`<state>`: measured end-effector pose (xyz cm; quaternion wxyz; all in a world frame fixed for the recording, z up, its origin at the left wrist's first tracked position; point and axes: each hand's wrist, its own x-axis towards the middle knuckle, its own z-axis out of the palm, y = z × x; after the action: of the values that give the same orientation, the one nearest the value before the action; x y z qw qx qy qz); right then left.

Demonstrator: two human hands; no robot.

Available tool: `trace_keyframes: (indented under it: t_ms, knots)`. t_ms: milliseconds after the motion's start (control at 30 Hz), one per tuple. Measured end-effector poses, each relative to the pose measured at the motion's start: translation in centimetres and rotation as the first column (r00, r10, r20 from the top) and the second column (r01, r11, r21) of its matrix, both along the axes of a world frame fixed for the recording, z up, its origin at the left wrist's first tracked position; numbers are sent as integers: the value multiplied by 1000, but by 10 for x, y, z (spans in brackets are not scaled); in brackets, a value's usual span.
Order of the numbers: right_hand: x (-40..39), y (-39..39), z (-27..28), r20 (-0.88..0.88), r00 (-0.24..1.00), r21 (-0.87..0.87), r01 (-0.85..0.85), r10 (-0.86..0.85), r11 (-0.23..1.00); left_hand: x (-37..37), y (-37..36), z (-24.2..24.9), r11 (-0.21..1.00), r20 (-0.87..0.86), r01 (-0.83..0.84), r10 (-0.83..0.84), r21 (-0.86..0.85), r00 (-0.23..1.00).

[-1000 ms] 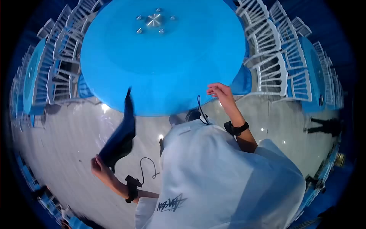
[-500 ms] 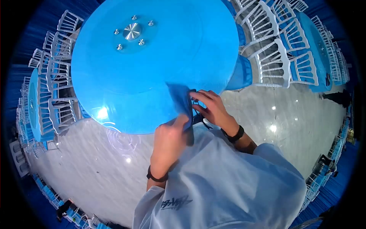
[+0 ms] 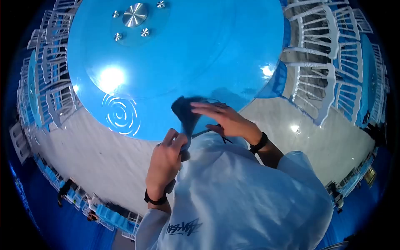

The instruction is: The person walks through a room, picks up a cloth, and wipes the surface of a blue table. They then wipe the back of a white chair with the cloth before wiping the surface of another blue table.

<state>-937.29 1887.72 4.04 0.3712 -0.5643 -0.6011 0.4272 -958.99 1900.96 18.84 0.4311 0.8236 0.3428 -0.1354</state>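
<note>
A dark blue-grey cloth (image 3: 187, 118) hangs in front of my body, over the near edge of the round blue table (image 3: 146, 83) in this view. My left hand (image 3: 165, 160) is closed around its lower part, and a bit of the fabric shows below the fist. At the upper end, the outstretched fingers of my right hand (image 3: 229, 121) overlap the cloth, with the thumb held apart below. The cloth's upper end is smeared by motion.
A glass turntable with a large round metal hub (image 3: 135, 15) and several small metal pieces around it sits on the table. White chairs (image 3: 314, 89) line the right side, more white chairs (image 3: 62, 102) the left. Pale glossy floor (image 3: 104, 166) surrounds me.
My left hand has moved left, still gripping the cloth. My right hand's fingers have straightened from a bent grip. The cloth's upper end has shifted left, and the whole view has turned slightly.
</note>
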Motion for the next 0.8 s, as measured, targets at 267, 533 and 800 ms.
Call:
trace_keyframes:
  t_ms: [267, 533, 800]
  knots:
    - [-26, 18, -51, 100, 989, 296, -131, 106, 946, 5, -7, 0, 998, -37, -41, 40, -45, 999]
    - [39, 35, -15, 393, 916, 169, -157, 79, 973, -45, 47, -35, 994, -161, 5, -22, -107, 987]
    - [42, 186, -121, 808, 550, 27, 323, -211, 946, -15, 185, -197, 790, -303, -16, 254, 613, 918]
